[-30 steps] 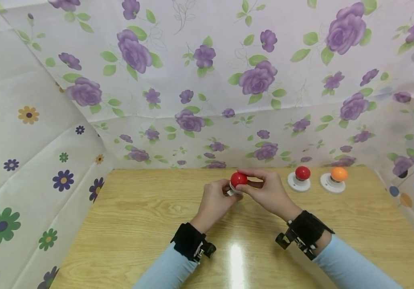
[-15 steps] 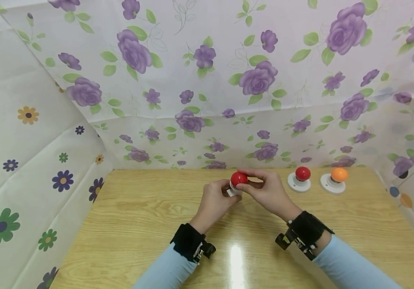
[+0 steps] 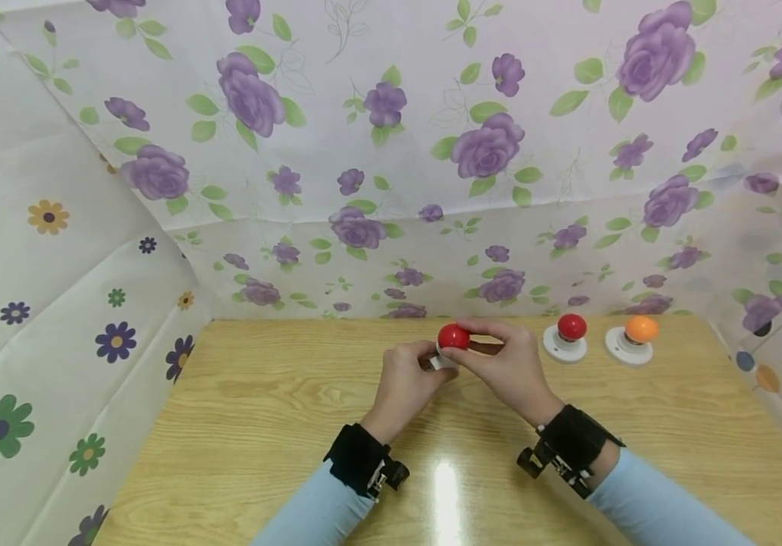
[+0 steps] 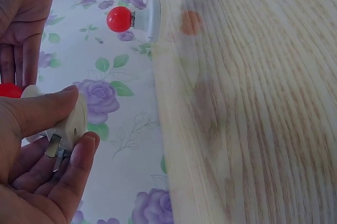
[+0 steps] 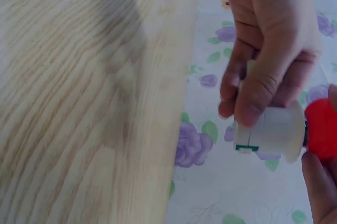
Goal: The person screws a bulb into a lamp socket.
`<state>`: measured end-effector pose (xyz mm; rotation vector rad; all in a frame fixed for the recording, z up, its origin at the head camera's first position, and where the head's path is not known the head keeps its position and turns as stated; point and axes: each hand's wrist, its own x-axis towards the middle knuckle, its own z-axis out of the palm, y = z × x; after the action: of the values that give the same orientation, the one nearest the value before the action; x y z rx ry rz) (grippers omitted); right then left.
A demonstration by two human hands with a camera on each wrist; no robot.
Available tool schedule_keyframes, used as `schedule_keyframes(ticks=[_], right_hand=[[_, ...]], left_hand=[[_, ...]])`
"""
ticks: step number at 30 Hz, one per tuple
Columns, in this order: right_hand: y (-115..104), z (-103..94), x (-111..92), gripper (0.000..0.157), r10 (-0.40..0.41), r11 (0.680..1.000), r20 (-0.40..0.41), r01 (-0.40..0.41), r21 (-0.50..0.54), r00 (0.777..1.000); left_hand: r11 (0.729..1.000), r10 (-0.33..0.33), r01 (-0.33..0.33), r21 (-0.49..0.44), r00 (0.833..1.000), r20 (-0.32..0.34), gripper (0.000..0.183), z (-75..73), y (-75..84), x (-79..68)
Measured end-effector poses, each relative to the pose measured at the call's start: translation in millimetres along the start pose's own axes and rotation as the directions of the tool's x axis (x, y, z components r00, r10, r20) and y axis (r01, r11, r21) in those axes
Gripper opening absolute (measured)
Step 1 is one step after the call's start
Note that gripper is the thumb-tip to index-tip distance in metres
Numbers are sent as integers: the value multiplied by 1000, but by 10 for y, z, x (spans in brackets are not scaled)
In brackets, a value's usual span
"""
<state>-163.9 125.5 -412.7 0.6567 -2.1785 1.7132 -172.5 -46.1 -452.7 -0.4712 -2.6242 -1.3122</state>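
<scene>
Over the far part of the table, my left hand (image 3: 404, 383) grips a white plug-in lamp socket (image 5: 276, 132) by its body. Two metal prongs (image 4: 54, 145) stick out of its underside in the left wrist view. A red light bulb (image 3: 453, 336) sits at the socket's mouth, with a thin dark gap between them in the right wrist view. The thumb and fingers of my right hand (image 3: 513, 371) pinch this bulb from the right side. Part of the bulb is hidden behind my fingers.
On the table (image 3: 261, 425), to the right, a red bulb (image 3: 572, 327) stands in a round white base (image 3: 563, 349). Beside it an orange bulb (image 3: 641, 329) stands in another round base (image 3: 626, 351). A flowered cloth (image 3: 363, 167) hangs behind the table's back edge.
My right hand turns slightly at the bulb, its wrist shifting a little to the left. The bulb moves a touch to the right. The left hand stays nearly still around the socket.
</scene>
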Motion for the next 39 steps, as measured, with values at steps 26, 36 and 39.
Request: schedule_keyframes(ticks=[26, 36, 39], right_hand=[[136, -90, 59, 46, 53, 999, 279, -49, -22, 959], [230, -67, 33, 43, 68, 997, 221, -71, 5, 973], [226, -47, 26, 42, 56, 998, 189, -59, 11, 980]], left_hand=[[996, 28, -28, -81, 1000, 10, 25, -14, -54, -11], [995, 13, -13, -99, 1000, 2, 24, -22, -15, -21], [995, 11, -11, -95, 1000, 0, 24, -20, -5, -26]])
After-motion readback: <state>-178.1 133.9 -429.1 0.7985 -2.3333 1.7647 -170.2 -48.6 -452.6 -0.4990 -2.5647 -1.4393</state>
